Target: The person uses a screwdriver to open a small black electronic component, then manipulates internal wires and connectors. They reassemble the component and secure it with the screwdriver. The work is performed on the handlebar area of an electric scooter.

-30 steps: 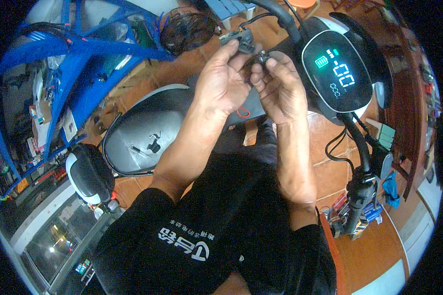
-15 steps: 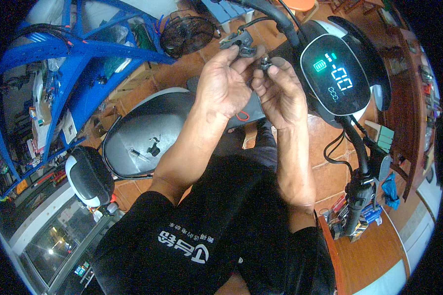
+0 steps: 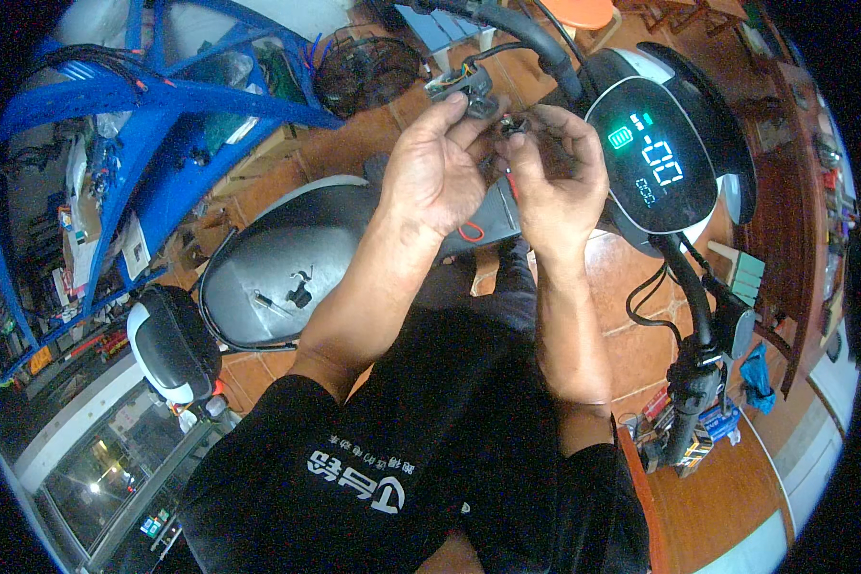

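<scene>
Left hand (image 3: 435, 172) grasps a grey, wired plastic housing (image 3: 474, 86); right hand (image 3: 560, 187) pinches a small dark part (image 3: 513, 125), the two unjoined; angular black piece (image 3: 299, 289) lies loose on black oval seat (image 3: 249, 253).

The grainy view bends and blackens at its rim, the display (image 3: 652, 158) glowing, tiles (image 3: 610, 266) catching glare

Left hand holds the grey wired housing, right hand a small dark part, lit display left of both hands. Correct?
Not quite. The left hand holds the grey wired housing, the right hand a small dark part, but the head view shows the lit display right of both hands, not left.
</scene>
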`<state>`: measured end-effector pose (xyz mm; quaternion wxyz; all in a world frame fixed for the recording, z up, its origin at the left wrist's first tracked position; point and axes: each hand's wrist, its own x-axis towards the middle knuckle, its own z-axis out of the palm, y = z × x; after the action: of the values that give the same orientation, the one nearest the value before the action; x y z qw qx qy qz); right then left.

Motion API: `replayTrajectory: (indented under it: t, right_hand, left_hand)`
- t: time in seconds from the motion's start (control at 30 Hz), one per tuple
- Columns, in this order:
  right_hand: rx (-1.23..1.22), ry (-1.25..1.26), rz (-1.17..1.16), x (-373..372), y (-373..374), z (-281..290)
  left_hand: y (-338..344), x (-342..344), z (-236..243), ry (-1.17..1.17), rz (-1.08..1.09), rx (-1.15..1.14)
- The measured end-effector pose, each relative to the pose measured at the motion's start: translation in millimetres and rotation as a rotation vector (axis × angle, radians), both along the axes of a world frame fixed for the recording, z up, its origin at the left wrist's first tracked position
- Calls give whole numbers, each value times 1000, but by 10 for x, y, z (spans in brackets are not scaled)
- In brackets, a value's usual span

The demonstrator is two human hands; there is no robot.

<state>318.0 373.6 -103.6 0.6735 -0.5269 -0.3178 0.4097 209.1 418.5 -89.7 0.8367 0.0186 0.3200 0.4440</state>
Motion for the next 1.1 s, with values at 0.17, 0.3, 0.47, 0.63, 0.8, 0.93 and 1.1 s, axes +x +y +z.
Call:
replayTrajectory:
  t: [0.17, 0.3, 0.47, 0.63, 0.8, 0.93, 1.1]
  right_hand:
    - [62, -293, -68, -48, 49, -48]
    - [76, -441, -93, -69, 60, -69]
    - [220, -600, -149, -86, 120, -138]
    - [290, -709, -177, -63, 151, -131]
    - [313, -698, -181, -41, 178, -119]
    - [322, -713, -167, -15, 184, -126]
    - [356, -743, -164, -11, 211, -110]
  left_hand:
    - [-9, -15, -44, 1, 21, 43]
    - [-5, -50, -78, -39, 6, 13]
    - [-1, -73, -127, -61, -5, 33]
    - [-6, -24, -117, -6, 20, 31]
    - [-7, 17, -123, -9, 46, 27]
    - [-10, 51, -33, -16, 55, 4]
    - [0, 52, -60, -20, 56, 17]
